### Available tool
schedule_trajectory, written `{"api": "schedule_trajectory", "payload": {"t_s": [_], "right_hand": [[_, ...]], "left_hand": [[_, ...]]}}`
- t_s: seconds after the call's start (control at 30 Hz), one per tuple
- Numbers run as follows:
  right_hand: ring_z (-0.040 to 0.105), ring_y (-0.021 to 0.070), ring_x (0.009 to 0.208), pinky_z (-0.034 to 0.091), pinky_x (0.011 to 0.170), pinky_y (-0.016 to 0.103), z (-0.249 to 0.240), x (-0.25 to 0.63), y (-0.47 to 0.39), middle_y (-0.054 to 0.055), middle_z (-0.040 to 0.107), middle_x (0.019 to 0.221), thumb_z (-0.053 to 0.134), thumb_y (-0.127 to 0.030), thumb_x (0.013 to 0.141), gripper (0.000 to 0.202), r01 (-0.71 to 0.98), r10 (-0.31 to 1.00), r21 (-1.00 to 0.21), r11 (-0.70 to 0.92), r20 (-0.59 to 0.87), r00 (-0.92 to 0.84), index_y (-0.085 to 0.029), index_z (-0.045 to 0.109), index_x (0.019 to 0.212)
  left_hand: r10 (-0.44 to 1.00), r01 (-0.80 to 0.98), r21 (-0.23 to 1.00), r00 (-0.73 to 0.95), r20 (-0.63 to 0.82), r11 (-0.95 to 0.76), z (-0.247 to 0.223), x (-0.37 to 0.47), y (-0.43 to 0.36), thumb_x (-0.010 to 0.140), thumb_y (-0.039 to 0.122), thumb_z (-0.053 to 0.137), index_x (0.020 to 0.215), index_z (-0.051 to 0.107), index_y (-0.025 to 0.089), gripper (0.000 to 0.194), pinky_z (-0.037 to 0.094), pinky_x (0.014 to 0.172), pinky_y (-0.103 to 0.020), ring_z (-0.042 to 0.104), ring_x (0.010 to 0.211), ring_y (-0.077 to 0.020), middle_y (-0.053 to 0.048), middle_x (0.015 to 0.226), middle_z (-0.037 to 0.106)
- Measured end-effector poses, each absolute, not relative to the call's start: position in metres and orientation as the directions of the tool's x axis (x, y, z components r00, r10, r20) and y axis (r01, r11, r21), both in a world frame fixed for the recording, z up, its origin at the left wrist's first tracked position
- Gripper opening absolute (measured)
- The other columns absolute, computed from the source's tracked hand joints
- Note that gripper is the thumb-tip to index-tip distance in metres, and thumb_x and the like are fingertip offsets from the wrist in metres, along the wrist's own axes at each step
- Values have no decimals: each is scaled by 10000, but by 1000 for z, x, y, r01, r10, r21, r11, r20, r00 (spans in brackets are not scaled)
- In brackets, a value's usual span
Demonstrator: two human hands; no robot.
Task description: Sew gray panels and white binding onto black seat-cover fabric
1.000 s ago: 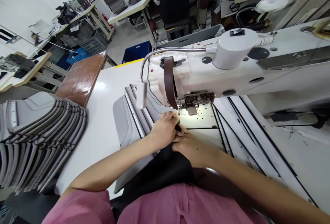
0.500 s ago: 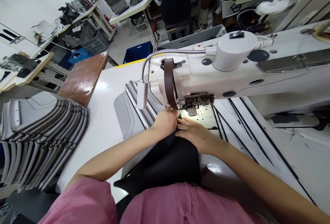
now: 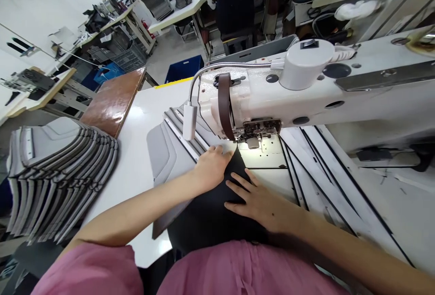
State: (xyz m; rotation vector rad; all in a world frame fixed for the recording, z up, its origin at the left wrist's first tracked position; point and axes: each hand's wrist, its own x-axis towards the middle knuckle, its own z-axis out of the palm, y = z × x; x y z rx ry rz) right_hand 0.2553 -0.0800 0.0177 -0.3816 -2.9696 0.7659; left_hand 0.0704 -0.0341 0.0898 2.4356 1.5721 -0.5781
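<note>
My left hand (image 3: 211, 168) is closed, its fingers curled over the edge of a grey padded panel (image 3: 159, 150) where it meets a black sheet of material (image 3: 236, 166). The thumb lies along that seam edge, just in front of the sewing machine's (image 3: 253, 138) presser foot. My right hand (image 3: 256, 200) rests flat on the black sheet with fingers spread. The sheet runs down toward my body, and its lower part is in shadow. Part of the grey panel is hidden under my left forearm.
A tall stack of grey padded panels (image 3: 54, 163) stands at the left. Long white strips with black edges (image 3: 326, 172) lie right of the needle plate. A small lamp (image 3: 189, 123) hangs on a bendy neck left of the machine head. A blue crate (image 3: 183, 69) stands behind the table.
Both hands have come back from the needle toward my body, the right one farther and with fingers spread wider. More of the black sheet shows between them, and the grey panel has turned slightly.
</note>
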Motion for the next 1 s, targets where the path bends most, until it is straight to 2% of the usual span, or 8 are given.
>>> {"api": "schedule_trajectory", "payload": {"t_s": [0.1, 0.2, 0.4, 0.53, 0.63, 0.77, 0.87, 1.0], "right_hand": [[142, 427, 1396, 83, 1065, 682, 15, 245, -80, 203, 242, 1512, 620, -227, 773, 670, 262, 293, -450, 854, -1, -956, -271, 408, 1407], [247, 407, 1368, 138, 1057, 683, 14, 229, -81, 192, 367, 1445, 518, -205, 851, 529, 337, 391, -407, 849, 54, -919, -279, 460, 1371], [431, 393, 1225, 248, 1028, 681, -2, 198, -87, 200, 552, 1264, 480, -194, 857, 349, 454, 512, -309, 836, 139, -848, -145, 631, 1168], [511, 326, 1129, 399, 1006, 538, -7, 199, -97, 185, 632, 1077, 501, -155, 849, 257, 498, 554, -247, 831, 286, -782, -82, 653, 1043], [557, 246, 999, 483, 939, 412, -3, 212, -98, 119, 628, 944, 513, -74, 791, 186, 536, 653, -379, 754, 343, -675, -114, 637, 924], [478, 271, 1154, 424, 1021, 478, 1, 226, -85, 155, 554, 1151, 554, -73, 715, 310, 488, 743, -579, 653, 367, -559, -124, 571, 1021], [355, 284, 1306, 366, 1076, 485, 2, 230, -69, 189, 433, 1339, 597, -127, 685, 510, 414, 757, -666, 621, 372, -537, -111, 474, 1179], [405, 279, 1266, 344, 1072, 502, 3, 232, -53, 150, 462, 1322, 629, -167, 641, 653, 369, 742, -707, 604, 329, -584, -154, 417, 1258]], "left_hand": [[838, 913, -6, 371, -400, -407, 86, 77, -30, 756, 64, 486, 1209, 551, 100, 459, 474, 846, -355, 544, 968, -264, -147, 1025, 578], [842, 921, 24, 365, -396, -388, 80, 85, -26, 755, 44, 457, 1058, 603, 99, 341, 466, 856, -338, 556, 956, -245, -127, 950, 606], [924, 959, 55, 283, -259, -278, 52, 90, -20, 782, 71, 441, 912, 603, 116, 212, 479, 801, -326, 563, 901, -239, -118, 904, 607], [967, 966, 155, 226, -114, -207, 40, 84, -27, 732, 40, 455, 843, 587, 139, 198, 483, 805, -316, 542, 880, -223, -92, 855, 583], [976, 944, 254, 219, -3, -211, 47, 82, -41, 728, 50, 484, 985, 586, 144, 292, 466, 880, -312, 520, 966, -210, -83, 974, 573], [982, 981, 85, 164, 96, -172, 68, 80, -65, 754, 143, 541, 1218, 507, 155, 465, 401, 967, -466, 425, 1143, -301, -130, 1237, 463], [995, 996, 16, 92, -46, -92, 76, 73, -79, 746, 95, 499, 1250, 481, 136, 507, 459, 865, -433, 467, 1058, -295, -143, 1187, 464], [952, 983, 89, 177, -249, -159, 69, 60, -86, 741, 40, 431, 1285, 453, 146, 554, 497, 779, -345, 516, 921, -235, -110, 1052, 492]]}}
